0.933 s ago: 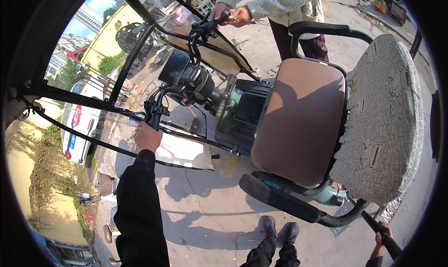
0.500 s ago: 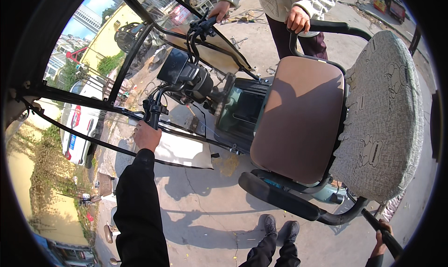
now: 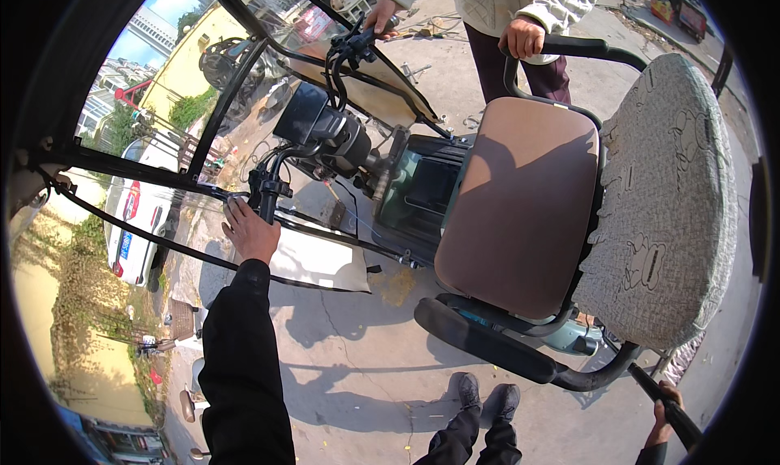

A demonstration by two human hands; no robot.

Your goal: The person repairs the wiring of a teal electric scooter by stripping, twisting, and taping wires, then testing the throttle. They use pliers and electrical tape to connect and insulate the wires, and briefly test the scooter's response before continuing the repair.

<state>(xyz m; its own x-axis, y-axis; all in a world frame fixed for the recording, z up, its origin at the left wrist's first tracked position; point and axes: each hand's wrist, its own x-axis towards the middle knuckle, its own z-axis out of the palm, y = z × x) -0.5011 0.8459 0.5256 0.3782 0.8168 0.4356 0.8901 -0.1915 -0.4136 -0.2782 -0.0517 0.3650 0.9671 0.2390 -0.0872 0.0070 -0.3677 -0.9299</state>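
My left hand (image 3: 250, 231) is at the near handlebar grip (image 3: 268, 203) of a small electric three-wheeler. Its fingers are stretched out and spread beside the grip, with the palm close against it. My right hand (image 3: 669, 408) wraps round a black bar (image 3: 681, 424) at the lower right, below the seat back. Between my arms lie the brown padded seat (image 3: 520, 209) and the backrest (image 3: 666, 197) in a grey patterned cover. A dark display panel (image 3: 302, 114) sits amid the handlebar.
Across the vehicle, another person in a pale jacket (image 3: 512, 2) holds the far grip and the far armrest. A black padded armrest (image 3: 487, 339) juts out on my side. Black frame poles (image 3: 227, 112) rise at the left, with a white car (image 3: 140, 221) beyond.
My left hand's fingers have uncurled from the grip and now stretch outward. The other person has leaned slightly to the right. My right hand keeps its place.
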